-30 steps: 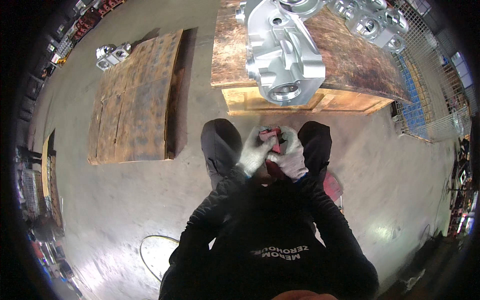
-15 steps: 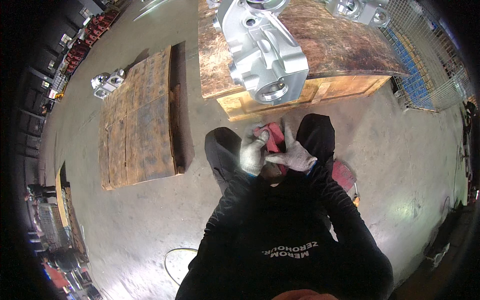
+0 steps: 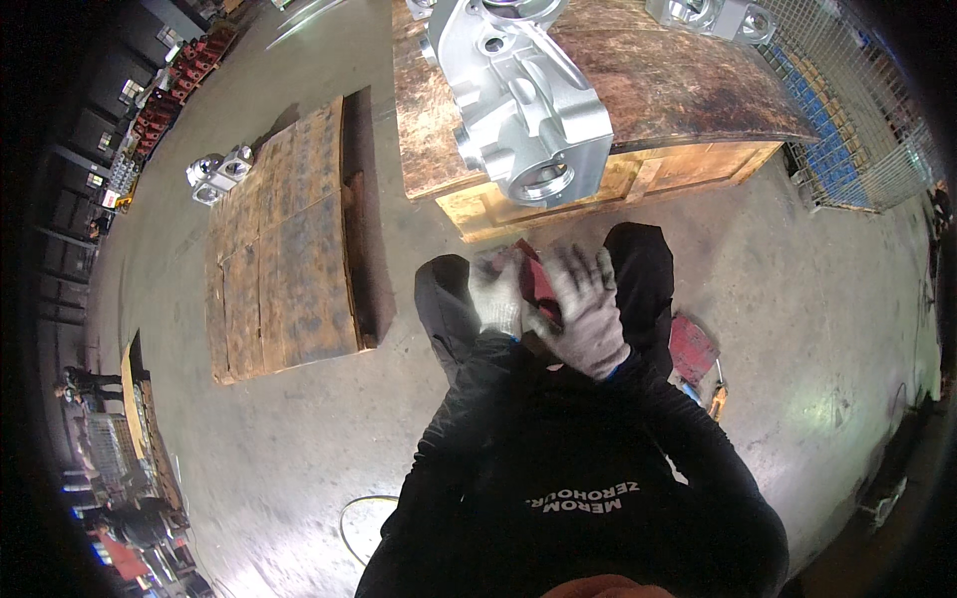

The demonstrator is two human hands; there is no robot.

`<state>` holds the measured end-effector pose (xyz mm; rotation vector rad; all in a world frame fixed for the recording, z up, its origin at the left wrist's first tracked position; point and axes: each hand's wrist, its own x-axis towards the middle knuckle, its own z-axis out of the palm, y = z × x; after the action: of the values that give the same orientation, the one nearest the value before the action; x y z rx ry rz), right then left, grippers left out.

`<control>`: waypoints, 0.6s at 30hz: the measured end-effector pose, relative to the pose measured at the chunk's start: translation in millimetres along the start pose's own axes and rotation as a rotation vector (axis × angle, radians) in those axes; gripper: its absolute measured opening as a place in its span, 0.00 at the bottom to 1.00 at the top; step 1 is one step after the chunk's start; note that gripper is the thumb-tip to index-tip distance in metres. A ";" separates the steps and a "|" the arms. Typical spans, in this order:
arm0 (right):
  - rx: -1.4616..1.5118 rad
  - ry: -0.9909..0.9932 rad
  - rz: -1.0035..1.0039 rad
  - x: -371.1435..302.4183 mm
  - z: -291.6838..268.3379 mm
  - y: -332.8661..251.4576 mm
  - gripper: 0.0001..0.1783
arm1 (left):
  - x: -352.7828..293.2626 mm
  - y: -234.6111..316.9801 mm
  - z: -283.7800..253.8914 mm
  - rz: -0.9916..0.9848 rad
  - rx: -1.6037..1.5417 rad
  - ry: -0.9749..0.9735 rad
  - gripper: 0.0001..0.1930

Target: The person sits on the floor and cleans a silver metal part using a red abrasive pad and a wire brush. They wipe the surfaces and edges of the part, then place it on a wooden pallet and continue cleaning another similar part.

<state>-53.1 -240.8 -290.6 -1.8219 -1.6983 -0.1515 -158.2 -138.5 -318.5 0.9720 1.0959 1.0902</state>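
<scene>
Between my knees, my left hand (image 3: 496, 291), in a pale work glove, is closed on a folded red sheet (image 3: 538, 279) that looks like sandpaper. My right hand (image 3: 588, 311), gloved too, lies against the right side of the sheet with its fingers stretched out and spread. Parts of the sheet are hidden behind both gloves. Just beyond my hands, a large silver metal casting (image 3: 530, 115) with round bores overhangs the near edge of a wooden crate (image 3: 698, 105).
Another red sheet (image 3: 691, 347) lies on the floor by my right leg, beside an orange-handled tool (image 3: 718, 402). At left, a low wooden platform (image 3: 284, 249) carries a smaller casting (image 3: 219, 174). A wire mesh cage (image 3: 847, 130) stands at right.
My right hand has opened, its fingers spreading out across the red sheet. My left hand stays on the sheet. The view has shifted slightly, bringing the orange-handled tool more fully into sight.
</scene>
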 end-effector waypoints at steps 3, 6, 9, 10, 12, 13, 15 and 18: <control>-0.078 -0.194 -0.157 10.1 -23.0 -11.9 0.54 | 9.0 -4.6 -4.0 -0.062 -0.141 -0.055 0.12; -0.204 -0.228 -0.213 9.7 -8.9 5.5 0.56 | 7.9 17.7 -3.7 -0.176 -0.200 -0.160 0.12; 0.205 -0.335 0.003 11.4 -11.2 -1.3 0.52 | 16.4 19.6 -11.9 -0.320 -0.272 -0.249 0.12; 0.385 -0.373 0.085 10.2 -8.2 -1.7 0.52 | 16.6 16.0 -14.2 -0.238 -0.219 -0.302 0.12; 0.377 -0.147 0.009 1.2 11.1 4.9 0.49 | 11.8 26.9 -12.3 -0.143 -0.129 -0.379 0.11; 0.397 -0.102 -0.001 -2.2 18.3 13.9 0.47 | 7.9 39.6 -9.1 -0.126 -0.096 -0.401 0.10; 0.294 0.062 -0.136 7.4 -1.3 4.1 0.42 | 4.6 61.3 -6.5 -0.191 -0.092 -0.376 0.10; 0.052 -0.101 -0.186 23.4 -18.3 15.4 0.41 | 9.6 63.6 5.7 -0.194 0.000 -0.275 0.09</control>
<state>-29.0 -229.6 -270.2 -1.6574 -1.9237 -0.0929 -162.9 -116.9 -257.8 0.9618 0.9428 0.7734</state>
